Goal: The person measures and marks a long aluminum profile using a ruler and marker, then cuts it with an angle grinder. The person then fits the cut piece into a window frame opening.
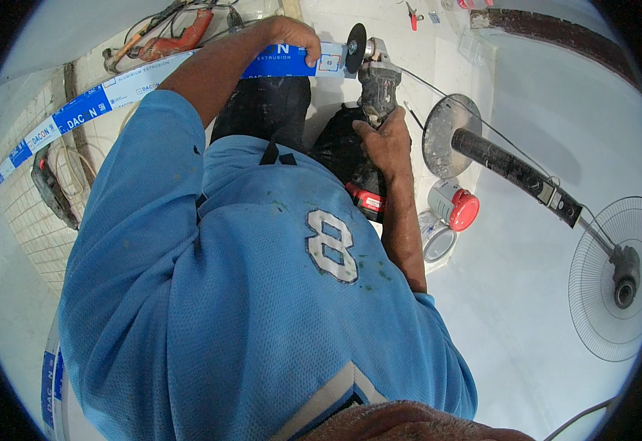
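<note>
A long aluminium extrusion [141, 82], wrapped in blue and white printed film, runs across in front of my knees from the far left. My left hand [297, 38] is closed over it near its right end, fingers curled round the edge. In my right hand [389, 145] is an angle grinder [380, 84], gripped by its body, with a red and black battery at its near end. The grinder's dark disc [355, 48] stands upright at the right end of the extrusion. Whether the disc touches or cuts it, I cannot tell.
A red corded power tool [181, 38] lies beyond the extrusion, and a dark power tool [52, 187] rests at the left. To the right are a tipped-over pedestal fan [508, 165], a red-lidded tub [462, 208] and a round tin [437, 239]. Red-handled pliers [414, 16] lie far off.
</note>
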A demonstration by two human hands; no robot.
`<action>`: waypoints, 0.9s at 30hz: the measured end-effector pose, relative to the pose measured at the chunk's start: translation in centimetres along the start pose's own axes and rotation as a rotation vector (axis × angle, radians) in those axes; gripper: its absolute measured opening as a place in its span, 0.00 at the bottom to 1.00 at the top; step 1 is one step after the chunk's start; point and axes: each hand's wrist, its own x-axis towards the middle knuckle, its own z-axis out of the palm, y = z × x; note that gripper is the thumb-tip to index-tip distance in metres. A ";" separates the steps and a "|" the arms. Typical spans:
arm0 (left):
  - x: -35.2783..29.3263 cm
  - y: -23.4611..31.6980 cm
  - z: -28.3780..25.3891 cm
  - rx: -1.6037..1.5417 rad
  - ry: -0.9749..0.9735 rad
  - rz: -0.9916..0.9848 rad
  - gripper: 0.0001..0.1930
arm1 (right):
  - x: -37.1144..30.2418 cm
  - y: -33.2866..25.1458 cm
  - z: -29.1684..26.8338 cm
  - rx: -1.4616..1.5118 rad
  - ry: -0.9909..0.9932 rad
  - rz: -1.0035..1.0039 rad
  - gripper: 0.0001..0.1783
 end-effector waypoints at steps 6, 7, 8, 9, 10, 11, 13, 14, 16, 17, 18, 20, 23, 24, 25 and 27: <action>0.0 0.1 0.2 0.031 0.086 -0.019 0.38 | 0.1 0.2 0.1 0.001 -0.001 0.009 0.30; 0.0 0.1 0.2 0.029 0.058 -0.012 0.42 | 0.0 0.3 0.1 0.005 -0.001 0.011 0.30; 0.2 0.0 0.1 0.024 0.032 -0.007 0.45 | 0.0 0.1 0.0 -0.008 0.004 0.000 0.31; 0.4 -0.2 0.0 0.020 0.006 -0.002 0.49 | -0.1 -0.1 -0.1 -0.022 0.009 -0.010 0.31; 0.6 -0.3 0.0 0.028 0.013 0.006 0.48 | -0.1 -0.2 -0.1 -0.035 0.014 -0.021 0.32; 0.9 -0.5 0.0 0.037 0.020 0.014 0.48 | -0.1 -0.3 -0.1 -0.033 0.014 -0.015 0.32; 1.4 -0.9 0.1 0.029 0.014 0.021 0.47 | -0.2 -0.3 -0.1 -0.028 0.013 -0.003 0.33; 1.6 -1.0 0.0 0.015 0.001 0.022 0.46 | -0.2 -0.3 -0.1 -0.027 0.013 -0.001 0.32; 1.9 -1.1 0.0 -0.005 -0.005 0.026 0.46 | -0.2 -0.3 -0.2 -0.026 0.011 0.001 0.32; 2.0 -1.2 0.1 -0.010 0.003 0.028 0.45 | -0.3 -0.3 -0.2 -0.026 0.012 0.003 0.32; 2.0 -1.2 0.2 -0.015 0.010 0.030 0.45 | -0.3 -0.3 -0.1 -0.026 0.014 0.004 0.32; 1.8 -1.0 0.0 0.006 -0.003 0.043 0.44 | -0.2 -0.3 -0.1 -0.032 0.015 0.005 0.32; 1.1 -0.5 0.0 0.006 0.004 0.036 0.43 | -0.1 -0.3 -0.1 -0.034 0.012 0.008 0.32; 0.9 -0.4 0.1 0.001 0.011 0.030 0.42 | -0.1 -0.1 0.0 -0.027 0.010 0.010 0.32; 0.7 -0.3 0.1 0.019 0.031 0.025 0.42 | -0.1 0.0 0.0 -0.020 0.008 0.013 0.32; 0.4 0.0 0.2 0.053 0.070 0.014 0.42 | -0.1 -0.2 0.0 -0.025 0.010 0.011 0.32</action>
